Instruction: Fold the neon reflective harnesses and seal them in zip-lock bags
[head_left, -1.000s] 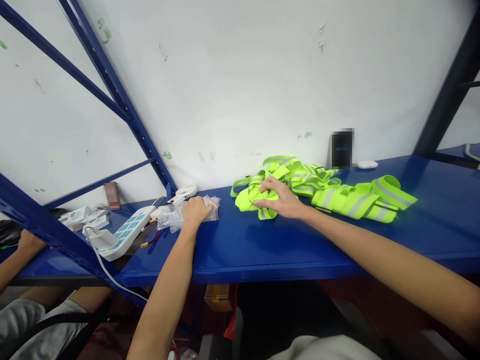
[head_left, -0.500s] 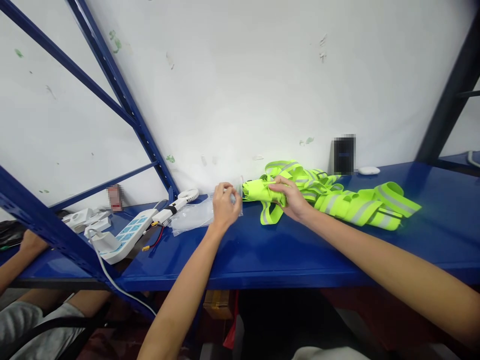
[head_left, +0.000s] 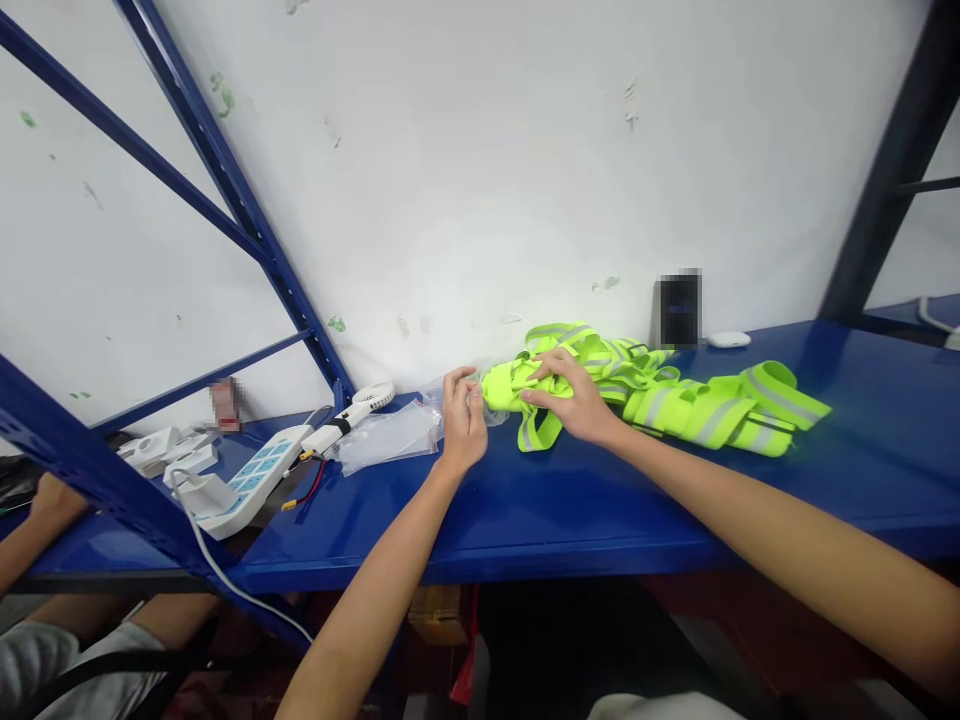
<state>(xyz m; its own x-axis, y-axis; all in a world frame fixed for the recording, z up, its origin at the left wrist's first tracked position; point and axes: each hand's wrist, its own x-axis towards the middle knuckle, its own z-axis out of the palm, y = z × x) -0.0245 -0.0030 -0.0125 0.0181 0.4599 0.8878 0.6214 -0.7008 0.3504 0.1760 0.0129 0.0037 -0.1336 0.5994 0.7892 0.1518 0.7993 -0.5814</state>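
Note:
My left hand (head_left: 465,420) is closed on the edge of a clear plastic bag (head_left: 495,416), whose mouth is around the left end of a folded neon-yellow reflective strap bundle (head_left: 499,388). My right hand (head_left: 576,402) grips that bundle from the right, thumb and fingers pressed on it. Behind and beside my right hand lies a heap of neon-yellow straps with silver stripes (head_left: 694,412), some looped loosely. More flat clear plastic bags (head_left: 394,437) rest on the blue table to the left of my left hand.
A white power strip (head_left: 259,480), a small white fan (head_left: 371,396) and a red-black cable (head_left: 311,487) lie left on the blue table (head_left: 570,520). A blurred dark object (head_left: 679,312) and a white case (head_left: 728,340) stand back right. Another person's hand (head_left: 58,500) is far left.
The bundle's left end has gone further into the bag. My left hand has shifted slightly right and turned more upright; my right hand's fingers have spread a little along the bundle.

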